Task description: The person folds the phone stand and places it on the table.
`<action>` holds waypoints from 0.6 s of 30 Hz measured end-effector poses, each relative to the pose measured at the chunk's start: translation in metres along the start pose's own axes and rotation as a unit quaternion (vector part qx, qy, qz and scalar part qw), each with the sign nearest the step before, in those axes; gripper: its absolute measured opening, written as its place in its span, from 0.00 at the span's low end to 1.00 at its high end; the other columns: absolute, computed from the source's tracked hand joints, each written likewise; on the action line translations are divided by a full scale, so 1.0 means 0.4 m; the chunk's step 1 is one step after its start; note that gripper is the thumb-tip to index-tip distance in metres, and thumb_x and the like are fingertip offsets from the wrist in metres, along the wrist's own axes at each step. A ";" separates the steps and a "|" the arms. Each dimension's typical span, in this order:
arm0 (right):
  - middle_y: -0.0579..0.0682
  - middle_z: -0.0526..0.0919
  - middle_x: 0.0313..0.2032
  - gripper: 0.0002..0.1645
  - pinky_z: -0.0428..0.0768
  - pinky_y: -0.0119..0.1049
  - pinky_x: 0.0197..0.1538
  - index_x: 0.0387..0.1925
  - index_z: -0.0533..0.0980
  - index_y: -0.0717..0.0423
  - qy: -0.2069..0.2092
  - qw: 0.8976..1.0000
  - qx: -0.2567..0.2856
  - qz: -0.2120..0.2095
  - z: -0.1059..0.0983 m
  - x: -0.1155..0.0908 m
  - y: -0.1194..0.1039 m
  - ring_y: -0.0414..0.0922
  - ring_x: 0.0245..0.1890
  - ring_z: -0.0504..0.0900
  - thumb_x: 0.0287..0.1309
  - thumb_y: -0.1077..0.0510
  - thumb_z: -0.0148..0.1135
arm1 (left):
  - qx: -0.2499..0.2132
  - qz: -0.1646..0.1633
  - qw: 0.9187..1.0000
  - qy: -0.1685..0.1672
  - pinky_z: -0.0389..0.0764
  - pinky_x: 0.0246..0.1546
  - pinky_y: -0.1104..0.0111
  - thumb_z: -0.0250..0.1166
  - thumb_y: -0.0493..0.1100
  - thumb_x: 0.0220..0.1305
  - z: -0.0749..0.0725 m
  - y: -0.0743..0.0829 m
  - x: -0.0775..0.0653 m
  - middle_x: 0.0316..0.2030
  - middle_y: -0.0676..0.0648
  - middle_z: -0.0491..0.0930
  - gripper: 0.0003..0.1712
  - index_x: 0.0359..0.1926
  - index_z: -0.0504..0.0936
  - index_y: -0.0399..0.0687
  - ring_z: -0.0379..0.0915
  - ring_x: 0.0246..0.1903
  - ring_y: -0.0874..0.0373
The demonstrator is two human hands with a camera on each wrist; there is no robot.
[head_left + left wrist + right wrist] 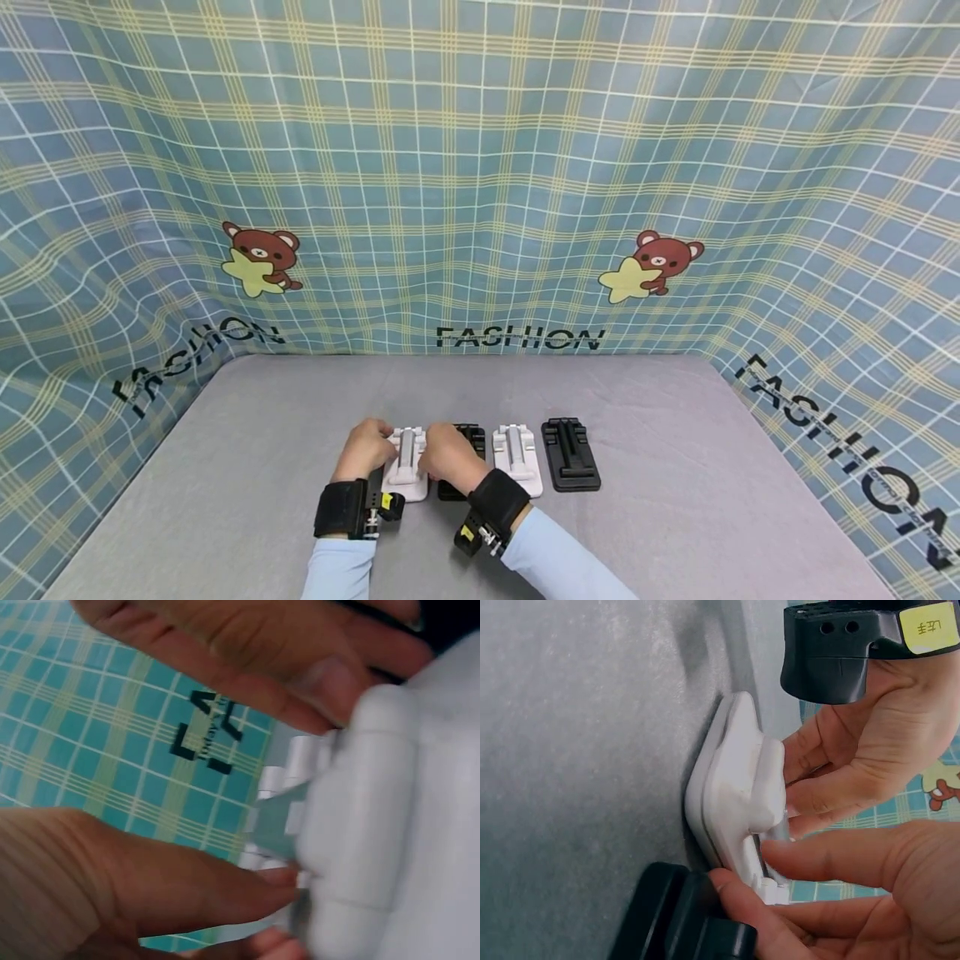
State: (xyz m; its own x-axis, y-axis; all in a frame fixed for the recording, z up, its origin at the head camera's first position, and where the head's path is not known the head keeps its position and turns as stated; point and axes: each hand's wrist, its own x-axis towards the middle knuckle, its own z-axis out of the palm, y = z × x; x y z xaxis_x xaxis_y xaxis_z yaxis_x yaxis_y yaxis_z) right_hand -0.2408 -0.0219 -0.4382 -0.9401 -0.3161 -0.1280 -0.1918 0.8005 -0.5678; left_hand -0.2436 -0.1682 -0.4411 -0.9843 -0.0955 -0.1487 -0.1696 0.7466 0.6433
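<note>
A folded white phone stand (407, 471) lies on the grey table between the two hands. My left hand (366, 446) holds its left side, thumb and fingers at the edge, as the left wrist view shows with the left hand (172, 885) at lower left. From the other side, my right hand (453, 454) grips the right edge; in the right wrist view its thumb and index finger pinch the white stand (739, 772) near its hinged end. A black phone stand (472, 435) sits just right of it, partly hidden under the right hand.
Further right lie a second white phone stand (517, 467) and a second black phone stand (572, 454), in the same row. A plaid curtain (480, 167) with printed bears surrounds the grey table (675, 517). Each wrist wears a black strap with a small camera.
</note>
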 end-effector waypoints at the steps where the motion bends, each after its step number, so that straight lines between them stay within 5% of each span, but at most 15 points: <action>1: 0.42 0.65 0.06 0.21 0.61 0.27 0.14 0.07 0.68 0.53 -0.006 1.000 0.001 -0.013 -0.003 -0.001 0.002 0.37 0.08 0.65 0.47 0.67 0.67 | 0.007 0.002 1.000 -0.006 0.78 0.45 0.51 0.64 0.30 0.49 -0.006 0.003 -0.004 0.47 0.29 0.78 0.24 0.50 0.77 0.25 0.76 0.46 0.37; 4: 0.41 0.58 0.08 0.25 0.56 0.27 0.16 0.09 0.61 0.52 -0.019 0.998 -0.002 -0.061 -0.018 -0.006 0.010 0.36 0.10 0.57 0.48 0.66 0.66 | 0.035 0.004 0.999 -0.027 0.77 0.47 0.50 0.63 0.30 0.51 -0.025 0.013 -0.016 0.51 0.28 0.76 0.26 0.54 0.74 0.25 0.74 0.48 0.36; 8: 0.47 0.75 0.23 0.06 0.69 0.28 0.25 0.28 0.79 0.62 -0.024 0.993 -0.022 -0.110 -0.057 -0.020 0.018 0.38 0.21 0.70 0.53 0.61 0.65 | 0.061 0.009 0.997 -0.048 0.76 0.48 0.49 0.61 0.31 0.54 -0.047 0.036 -0.036 0.53 0.28 0.74 0.27 0.56 0.72 0.25 0.74 0.49 0.37; 12: 0.53 0.81 0.46 0.21 0.80 0.32 0.42 0.51 0.79 0.59 -0.034 0.989 -0.063 -0.131 -0.121 -0.046 0.016 0.43 0.43 0.80 0.56 0.56 0.67 | 0.102 0.049 0.992 -0.059 0.73 0.52 0.47 0.61 0.34 0.55 -0.079 0.063 -0.064 0.55 0.29 0.74 0.28 0.58 0.71 0.27 0.71 0.53 0.36; 18: 0.55 0.76 0.54 0.25 0.80 0.39 0.51 0.55 0.75 0.57 -0.021 0.985 -0.094 -0.140 -0.256 -0.093 0.053 0.49 0.49 0.79 0.57 0.53 0.65 | 0.182 0.156 0.971 0.006 0.73 0.52 0.44 0.62 0.38 0.59 -0.152 0.099 -0.108 0.54 0.29 0.73 0.28 0.59 0.72 0.31 0.69 0.54 0.33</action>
State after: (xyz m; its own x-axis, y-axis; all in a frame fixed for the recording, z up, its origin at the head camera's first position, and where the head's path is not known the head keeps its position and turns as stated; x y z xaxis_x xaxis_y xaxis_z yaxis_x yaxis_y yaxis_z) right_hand -0.2388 0.0590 -0.3624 -0.8311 -0.5557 -0.0224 -0.4948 0.7573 -0.4261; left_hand -0.2107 -0.1745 -0.3638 -0.9858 0.1667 0.0208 0.1635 0.9237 0.3464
